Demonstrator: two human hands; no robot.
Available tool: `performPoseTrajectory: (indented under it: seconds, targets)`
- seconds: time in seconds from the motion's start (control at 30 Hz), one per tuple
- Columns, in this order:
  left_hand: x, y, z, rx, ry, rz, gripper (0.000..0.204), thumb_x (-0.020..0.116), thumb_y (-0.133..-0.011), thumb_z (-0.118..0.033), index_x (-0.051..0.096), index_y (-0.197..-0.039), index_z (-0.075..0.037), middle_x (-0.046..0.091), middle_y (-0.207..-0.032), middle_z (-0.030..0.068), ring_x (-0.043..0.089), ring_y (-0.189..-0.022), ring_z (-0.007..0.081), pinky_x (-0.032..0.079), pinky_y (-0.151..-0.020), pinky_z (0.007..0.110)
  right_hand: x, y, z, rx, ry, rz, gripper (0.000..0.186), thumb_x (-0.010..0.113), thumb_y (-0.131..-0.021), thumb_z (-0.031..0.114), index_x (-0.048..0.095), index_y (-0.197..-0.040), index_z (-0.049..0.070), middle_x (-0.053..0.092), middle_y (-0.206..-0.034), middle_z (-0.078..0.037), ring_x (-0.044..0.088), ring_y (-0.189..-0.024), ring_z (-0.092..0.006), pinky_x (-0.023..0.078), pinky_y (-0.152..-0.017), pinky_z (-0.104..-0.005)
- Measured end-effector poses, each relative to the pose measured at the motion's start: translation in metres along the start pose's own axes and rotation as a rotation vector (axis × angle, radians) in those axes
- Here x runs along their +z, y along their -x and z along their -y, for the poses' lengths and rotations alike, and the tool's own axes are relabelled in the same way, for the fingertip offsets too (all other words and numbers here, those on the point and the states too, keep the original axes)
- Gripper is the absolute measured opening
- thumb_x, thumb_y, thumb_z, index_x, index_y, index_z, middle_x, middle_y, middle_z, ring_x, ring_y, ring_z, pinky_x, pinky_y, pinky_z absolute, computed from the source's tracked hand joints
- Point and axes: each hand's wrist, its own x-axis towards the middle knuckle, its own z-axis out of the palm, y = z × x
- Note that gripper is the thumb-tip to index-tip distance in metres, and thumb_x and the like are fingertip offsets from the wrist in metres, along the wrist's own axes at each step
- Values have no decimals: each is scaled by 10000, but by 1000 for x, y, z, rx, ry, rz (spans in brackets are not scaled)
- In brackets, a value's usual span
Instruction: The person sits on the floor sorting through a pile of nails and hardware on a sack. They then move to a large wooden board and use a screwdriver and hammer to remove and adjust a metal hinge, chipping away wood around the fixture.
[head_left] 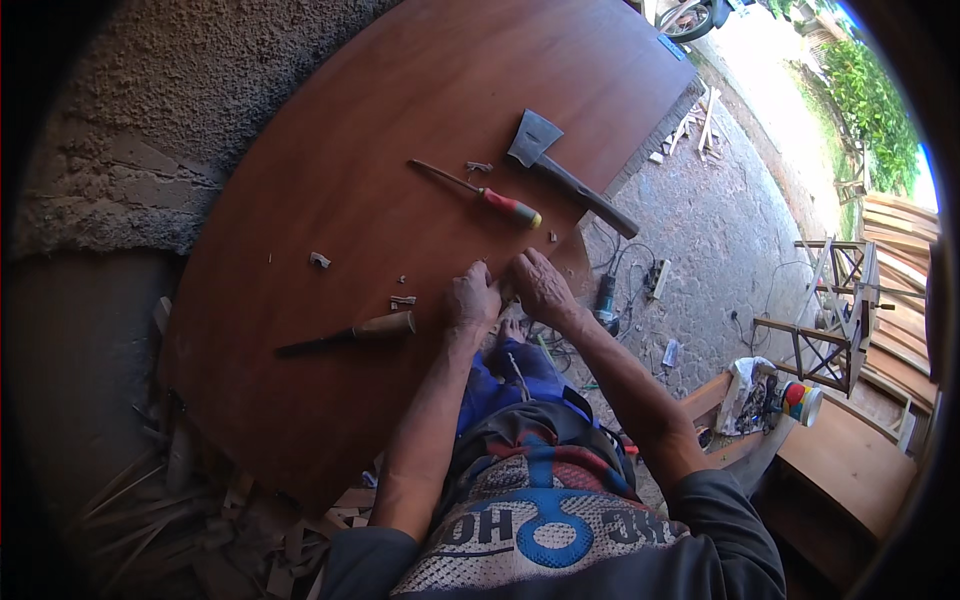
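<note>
My left hand [472, 298] and my right hand [541, 288] are close together at the edge of a large reddish-brown wooden board [320, 130]. Both have bent, closed fingers on something small at the edge, which I cannot make out. A wooden-handled rasp or knife [383, 328] lies just left of my left hand. Above my hands lie a screwdriver [508, 208] with a red, green and yellow handle and a hatchet [534, 137] with a dark head and handle. Several small wood chips [320, 260] are scattered on the board.
A corded power tool [605, 300] and cables lie on the concrete floor [710, 220] at right, near wooden frames [810, 340], a paint bucket [800, 402] and leaning planks [895, 240]. A rough wall [140, 100] borders the board at left; offcuts [150, 500] lie below it.
</note>
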Motion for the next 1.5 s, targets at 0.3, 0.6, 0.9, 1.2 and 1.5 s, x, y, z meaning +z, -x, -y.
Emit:
performPoseTrajectory:
  seconds: [0.3, 0.6, 0.9, 1.2, 1.5]
  targets:
    - [6, 0, 8, 24, 16, -12, 323, 789, -776, -338, 619, -797, -64, 682, -756, 172, 686, -767, 381, 522, -677, 485, -10, 9, -5, 354, -248, 2, 188, 607, -891, 180, 595, -965, 8, 631, -927, -210, 626, -914, -399, 495, -797, -442]
    - [-2, 2, -1, 38, -36, 36, 334, 786, -778, -356, 611, -817, -73, 689, -765, 166, 691, -768, 378, 532, -705, 489, 5, 42, 14, 686, -471, -219, 235, 618, -913, 241, 608, -961, 12, 679, -876, -154, 665, -843, -279, 514, -764, -387]
    - [-4, 0, 0, 56, -72, 51, 331, 787, -777, -355, 610, -826, -80, 695, -771, 153, 695, -771, 370, 528, -716, 498, 10, 33, 2, 695, -339, -89, 311, 660, -866, 280, 672, -951, -20, 675, -909, -220, 656, -909, -365, 505, -810, -438]
    - [4, -1, 5, 34, -78, 25, 326, 790, -770, -334, 607, -838, -73, 688, -754, 153, 692, -764, 373, 528, -721, 495, 2, 22, 13, 702, -286, -13, 264, 678, -843, 238, 678, -919, -15, 668, -905, -227, 647, -934, -383, 495, -816, -446]
    - [5, 0, 1, 54, -38, 21, 320, 789, -773, -313, 602, -853, -65, 688, -749, 146, 696, -760, 369, 531, -717, 488, 8, 23, 10, 527, -97, -68, 210, 665, -840, 193, 656, -890, -10, 659, -887, -212, 631, -917, -380, 492, -799, -454]
